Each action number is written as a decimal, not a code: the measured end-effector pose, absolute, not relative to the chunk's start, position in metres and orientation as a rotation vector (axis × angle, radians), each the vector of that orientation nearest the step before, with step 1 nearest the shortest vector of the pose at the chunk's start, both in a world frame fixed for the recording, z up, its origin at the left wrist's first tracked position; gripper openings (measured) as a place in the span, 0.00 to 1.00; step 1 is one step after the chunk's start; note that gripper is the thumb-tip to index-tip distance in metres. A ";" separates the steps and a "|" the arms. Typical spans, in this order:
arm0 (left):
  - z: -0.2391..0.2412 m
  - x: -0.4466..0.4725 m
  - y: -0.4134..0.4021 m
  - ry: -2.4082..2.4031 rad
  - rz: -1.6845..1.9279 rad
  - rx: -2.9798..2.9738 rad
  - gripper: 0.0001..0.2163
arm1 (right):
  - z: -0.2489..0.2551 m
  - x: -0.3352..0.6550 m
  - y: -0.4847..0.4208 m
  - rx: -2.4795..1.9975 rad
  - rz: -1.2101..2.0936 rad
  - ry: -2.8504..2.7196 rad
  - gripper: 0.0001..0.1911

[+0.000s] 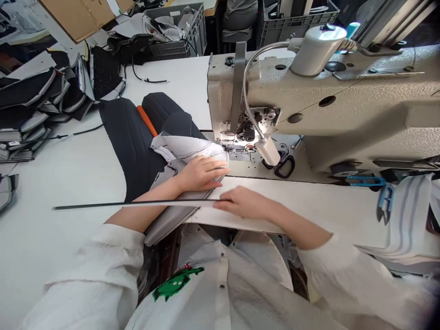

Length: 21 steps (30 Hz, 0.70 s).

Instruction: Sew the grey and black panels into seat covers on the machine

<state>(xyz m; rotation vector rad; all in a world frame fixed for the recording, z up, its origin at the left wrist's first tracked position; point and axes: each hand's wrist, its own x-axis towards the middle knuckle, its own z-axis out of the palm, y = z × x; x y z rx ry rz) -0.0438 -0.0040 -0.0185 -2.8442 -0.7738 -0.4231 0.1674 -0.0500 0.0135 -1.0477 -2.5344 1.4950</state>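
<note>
My left hand (pixel 202 174) lies flat, fingers stretched out, on a sewn fabric piece (pixel 192 146) with a light grey backing and dark panels. One edge of that piece reaches the needle area of the sewing machine (pixel 247 137). My right hand (pixel 245 201) is closed on the end of a long thin strip (pixel 113 205), dark along one edge and white along the other. The strip stretches leftward over my left forearm. An orange band (pixel 147 121) shows between the dark panels (pixel 118 133).
Stacked black and grey fabric pieces (pixel 27 101) cover the table's far left. A grey crate (pixel 195 32) stands behind. Black-handled scissors (pixel 285 165) lie under the machine arm. Blue-handled snips (pixel 385 199) and striped white fabric (pixel 409 215) are at the right.
</note>
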 end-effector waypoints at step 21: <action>-0.007 -0.052 -0.001 -0.368 -0.662 -2.989 0.09 | -0.013 0.167 0.012 -1.022 1.905 -2.305 0.18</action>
